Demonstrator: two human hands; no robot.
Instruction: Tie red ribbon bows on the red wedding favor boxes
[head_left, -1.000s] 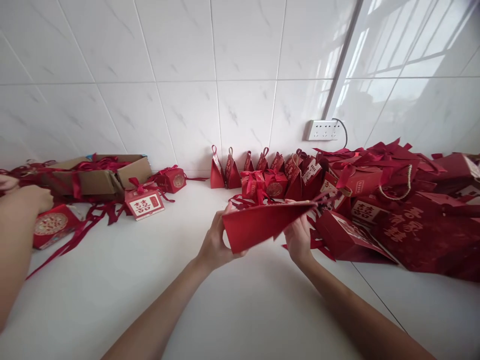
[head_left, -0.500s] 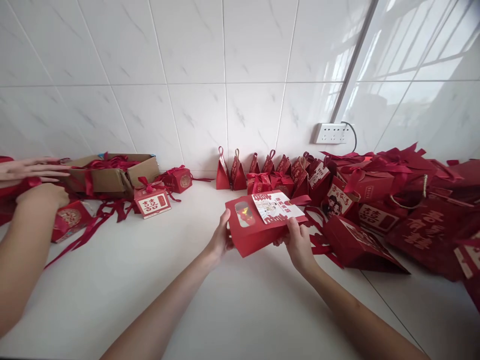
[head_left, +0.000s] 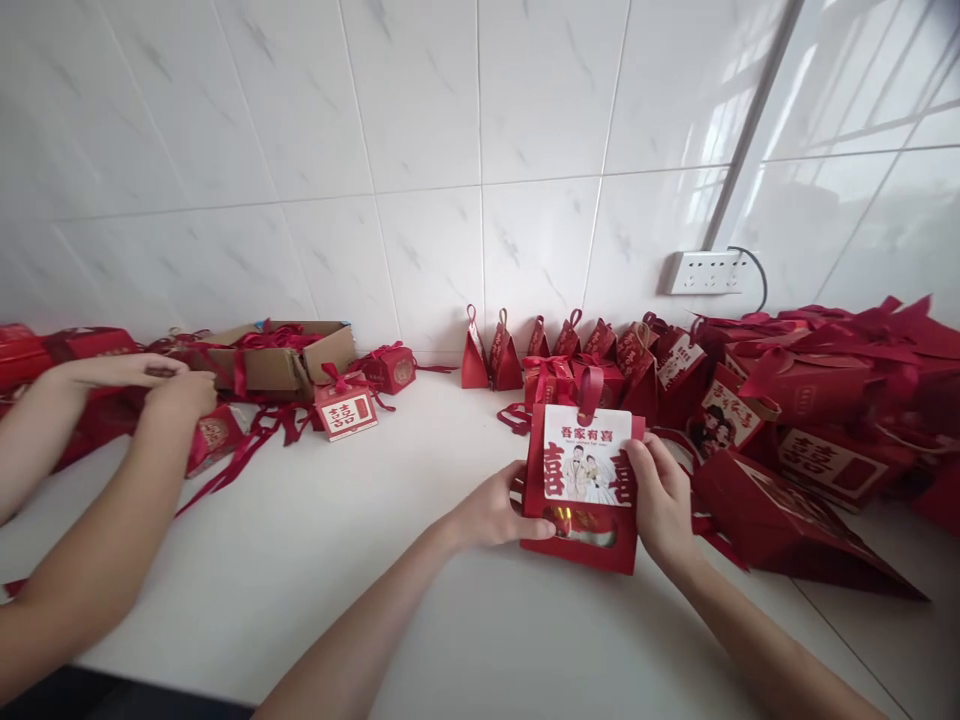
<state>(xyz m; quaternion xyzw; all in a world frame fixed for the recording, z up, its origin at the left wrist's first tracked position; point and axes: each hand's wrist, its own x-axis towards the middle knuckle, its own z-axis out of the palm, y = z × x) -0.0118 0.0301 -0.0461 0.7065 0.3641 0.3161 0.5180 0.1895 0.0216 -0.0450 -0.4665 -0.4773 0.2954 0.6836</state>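
Note:
A red gift bag (head_left: 583,490) with a white label showing a drawn couple and a small clear window stands upright on the white counter (head_left: 375,560). My left hand (head_left: 491,515) grips its left side and my right hand (head_left: 660,495) grips its right side. Both hands are closed on the bag. Its red ribbon handle (head_left: 589,390) sticks up above the label.
Another person's two hands (head_left: 161,385) work at the left among red ribbons and small boxes (head_left: 346,410) beside an open cardboard box (head_left: 281,360). Small red pouches (head_left: 491,355) line the tiled wall. A heap of red bags (head_left: 810,430) fills the right. A wall socket (head_left: 705,272) hangs above.
I turned the red bag from lying flat and tilted to upright with its label facing me and set it lower, nearer me. The other person's hands moved right.

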